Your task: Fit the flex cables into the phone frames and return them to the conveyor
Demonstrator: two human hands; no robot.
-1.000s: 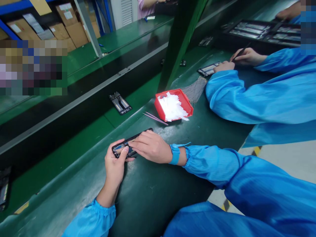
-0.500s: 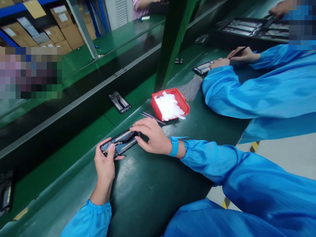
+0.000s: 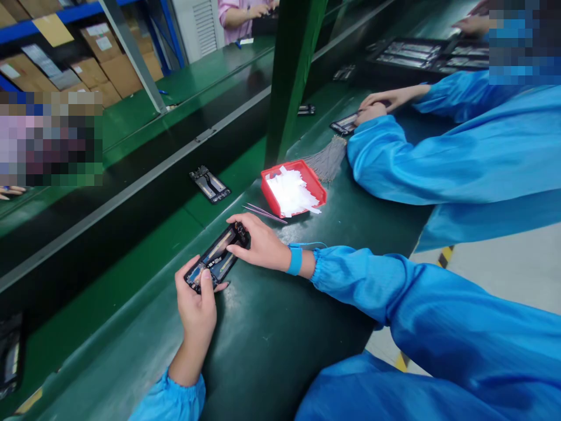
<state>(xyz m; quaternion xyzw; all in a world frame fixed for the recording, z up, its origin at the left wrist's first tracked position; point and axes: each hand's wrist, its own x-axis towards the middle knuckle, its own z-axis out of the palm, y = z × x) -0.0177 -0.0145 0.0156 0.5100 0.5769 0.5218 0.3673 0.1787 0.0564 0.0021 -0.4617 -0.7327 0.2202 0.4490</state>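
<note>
An opened phone (image 3: 215,261), its circuit boards and black flex cable showing, is held tilted just above the green bench. At its near end my left hand (image 3: 197,301) grips it, thumb on the front and fingers around the edge. My right hand (image 3: 262,245), with a blue wrist strap (image 3: 295,260), pinches the far end between thumb and fingers. Slim pinkish tweezers (image 3: 265,214) lie on the bench just beyond my right hand. Behind them stands a red bin (image 3: 272,197) heaped with white strips (image 3: 289,192).
Another opened phone (image 3: 209,185) lies on the green strip beyond the bench, with one more (image 3: 10,354) at far left. Thin grey wires (image 3: 328,161) fan out behind the bin. At right, a co-worker's hands (image 3: 383,105) handle a similar phone. A green post (image 3: 289,82) rises behind the bin.
The phone has tilted up more steeply in my hands. My right fingers have moved from its face to around its far end. The co-worker's hands have come closer together.
</note>
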